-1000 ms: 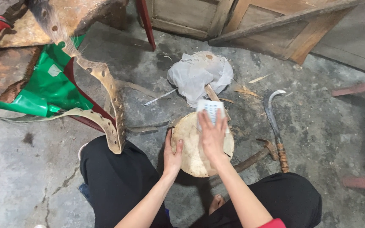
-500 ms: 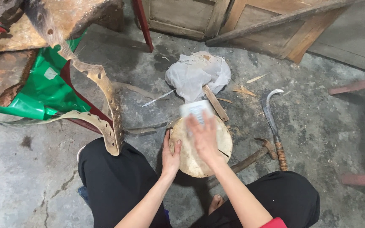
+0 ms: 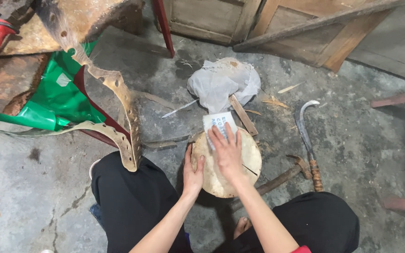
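Here, the right hand (image 3: pixel 228 157) presses sandpaper (image 3: pixel 219 124) pointing away.

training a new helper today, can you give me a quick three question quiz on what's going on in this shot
1. True or false: the right hand presses a pale sheet flat on top of the round disc.
2. Where does the left hand sit? A) on the hammer B) on the disc's left edge C) on the white bag
3. Fill in: the curved blade with the wrapped handle lies on the concrete floor to the ____ of the disc.

Key: 1 true; 2 B; 3 right. The hammer lies untouched between disc and blade, and the white bag lies beyond the disc.
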